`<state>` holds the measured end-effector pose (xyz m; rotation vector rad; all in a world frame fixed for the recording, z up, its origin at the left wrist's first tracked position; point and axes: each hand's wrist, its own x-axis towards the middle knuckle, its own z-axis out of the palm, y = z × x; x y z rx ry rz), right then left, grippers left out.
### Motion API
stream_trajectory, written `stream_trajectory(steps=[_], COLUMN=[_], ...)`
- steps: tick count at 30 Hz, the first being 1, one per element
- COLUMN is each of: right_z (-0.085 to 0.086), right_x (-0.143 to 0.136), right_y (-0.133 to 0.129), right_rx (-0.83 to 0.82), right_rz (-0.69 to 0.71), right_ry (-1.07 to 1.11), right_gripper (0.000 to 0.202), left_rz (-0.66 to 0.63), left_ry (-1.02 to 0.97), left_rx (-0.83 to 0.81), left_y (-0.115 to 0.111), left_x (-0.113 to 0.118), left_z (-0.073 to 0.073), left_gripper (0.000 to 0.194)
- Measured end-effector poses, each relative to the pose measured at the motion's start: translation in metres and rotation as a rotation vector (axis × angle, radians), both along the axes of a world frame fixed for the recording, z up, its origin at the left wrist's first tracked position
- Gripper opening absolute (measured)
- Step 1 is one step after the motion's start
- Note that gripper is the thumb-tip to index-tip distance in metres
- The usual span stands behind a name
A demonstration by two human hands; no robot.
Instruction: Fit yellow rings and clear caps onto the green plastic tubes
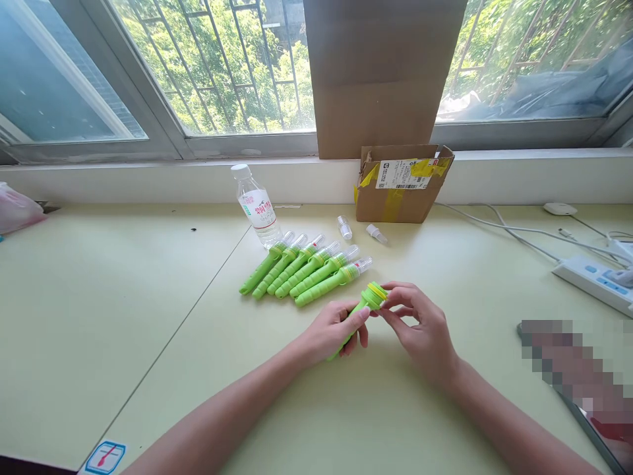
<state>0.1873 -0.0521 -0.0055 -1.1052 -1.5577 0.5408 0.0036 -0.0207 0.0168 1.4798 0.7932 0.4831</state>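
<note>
My left hand (pixel 341 330) is wrapped round the ribbed handle of a green torch-shaped stick (pixel 370 296), which slants up to the right. Its wide head carries a yellow ring and has no clear cap on it. At that head, the bent fingers and thumb of my right hand (pixel 418 323) pinch the right edge. Just beyond my hands lies a slanted row of several similar green sticks (pixel 309 267), each with a clear cap at its far end. Two loose clear caps, a left one (pixel 345 227) and a right one (pixel 376 233), lie farther back.
A water bottle (pixel 257 210) stands behind the row's left end. An opened cardboard box (pixel 398 188) sits against the sill. Cables lead to a white power strip (pixel 593 280) at right, with a phone (pixel 578 409) nearer. A plastic bag (pixel 20 210) is far left.
</note>
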Motion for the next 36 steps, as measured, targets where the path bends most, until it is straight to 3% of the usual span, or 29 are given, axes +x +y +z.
stream_trajectory(steps=[36], right_z=[-0.0014], right_x=[-0.0001], right_y=[-0.0023], right_rx=[0.037], right_rz=[-0.017], right_ry=[0.014], right_gripper=[0.005], left_rz=[-0.076], left_ry=[0.021], left_rx=[-0.049], left_y=[0.0031], left_x=[-0.0044], left_z=[0.0034], left_gripper=[0.046])
